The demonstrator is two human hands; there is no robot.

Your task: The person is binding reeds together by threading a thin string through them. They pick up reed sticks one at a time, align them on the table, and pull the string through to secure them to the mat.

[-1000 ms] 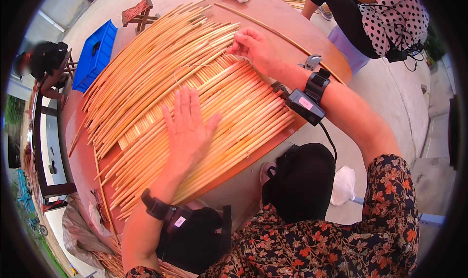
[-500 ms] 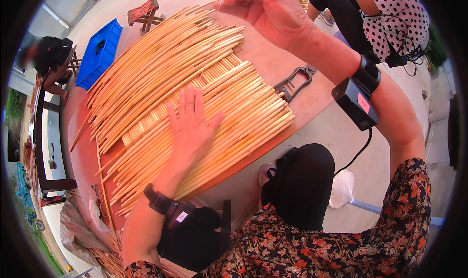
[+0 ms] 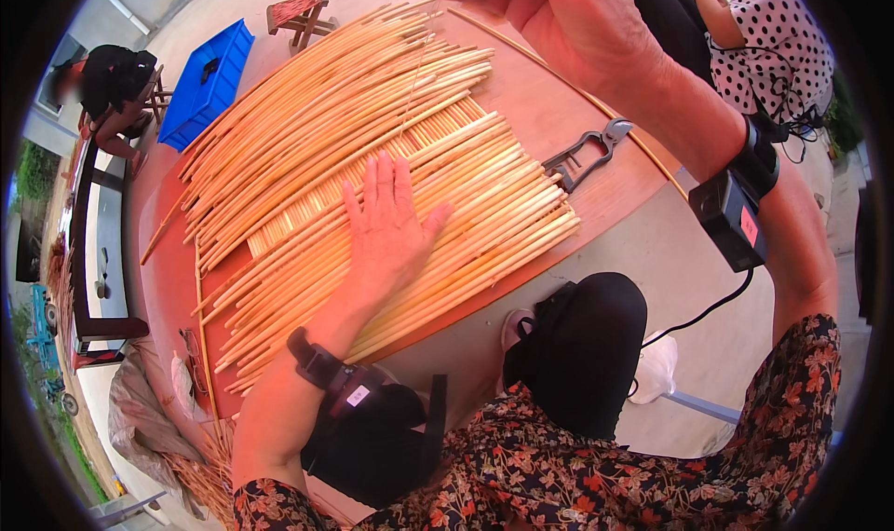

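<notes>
My left hand (image 3: 389, 222) lies flat with fingers spread on the near band of a mat of straw-coloured stalks (image 3: 484, 196). Its fingertips reach the gap where a finer layer of crosswise strips (image 3: 433, 124) shows between the near and far bands. At the top edge my right hand (image 3: 577, 14) is raised with its fingers closed in a pinch. From them a thin pale thread (image 3: 419, 76) runs taut down to that gap, just beyond my left fingertips. The right fingertips are partly cut off by the frame.
Pruning shears (image 3: 592, 151) lie right of the mat on the reddish table (image 3: 619, 196). A lone stalk (image 3: 535, 58) passes beneath my right forearm. Beyond stand a blue crate (image 3: 207, 84) and a folding stool (image 3: 300, 17). One person (image 3: 116, 88) sits far left, another (image 3: 773, 47) far right.
My right hand has moved right and a little up, and the thread now shows stretched across the far stalks. My left hand stays on the mat; the whole view has shifted slightly.
</notes>
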